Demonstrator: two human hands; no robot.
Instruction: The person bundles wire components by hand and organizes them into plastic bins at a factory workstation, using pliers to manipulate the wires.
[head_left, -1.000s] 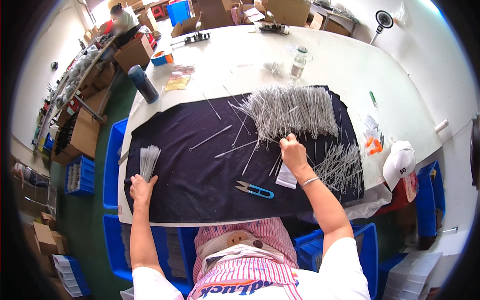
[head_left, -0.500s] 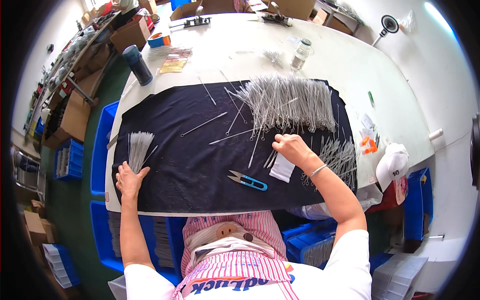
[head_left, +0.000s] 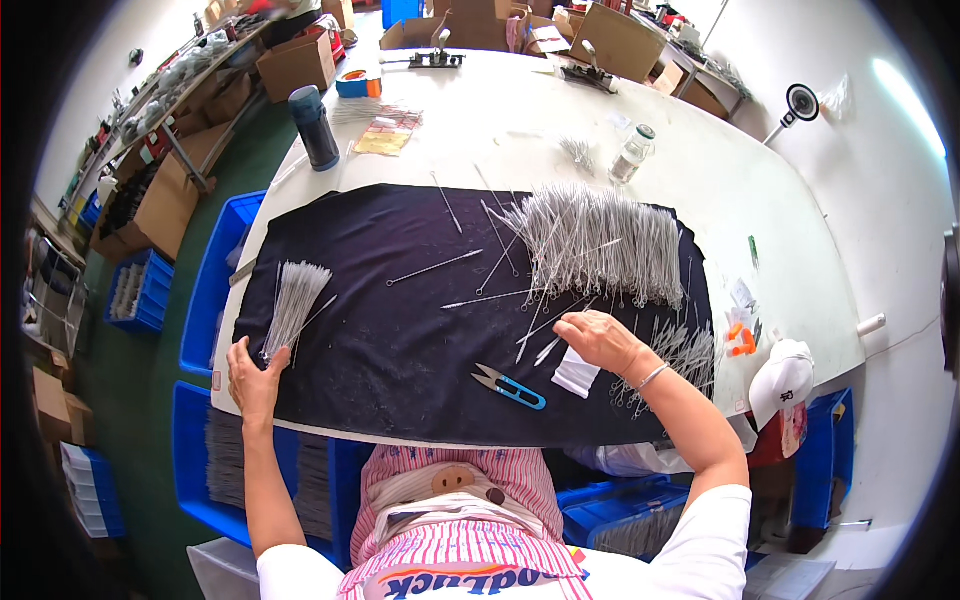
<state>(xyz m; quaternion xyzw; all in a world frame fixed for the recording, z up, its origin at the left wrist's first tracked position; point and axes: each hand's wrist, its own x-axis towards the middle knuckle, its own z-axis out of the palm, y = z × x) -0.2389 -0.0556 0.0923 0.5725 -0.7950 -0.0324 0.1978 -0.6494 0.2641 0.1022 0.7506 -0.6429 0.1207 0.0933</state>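
Observation:
A bundle of thin grey wire brushes (head_left: 297, 305) lies fanned on the dark cloth (head_left: 400, 350) at the left. My left hand (head_left: 256, 382) is at its lower end, thumb and fingers apart. My right hand (head_left: 602, 343) pinches at the looped ends of a few loose wire brushes (head_left: 546, 352); its fingertips are partly hidden. Above that hand spreads a large heap of wire brushes (head_left: 600, 245), and a smaller pile (head_left: 680, 360) lies to its right. Just below is a folded white piece (head_left: 575, 374). Blue-handled thread snips (head_left: 510, 387) rest to the left of it.
On the white table (head_left: 480, 120) stand a dark flask (head_left: 315, 130) and a glass jar (head_left: 632, 155). Orange pieces (head_left: 741, 340) and a white cap (head_left: 783, 382) are at the right. Blue bins (head_left: 200, 440) flank my legs below the table edge.
The whole view has shifted. My left hand sits lower against its bundle, with its fingers spread and the bundle's lower end exposed. My right hand stays by the loose brushes, with its wrist turned slightly.

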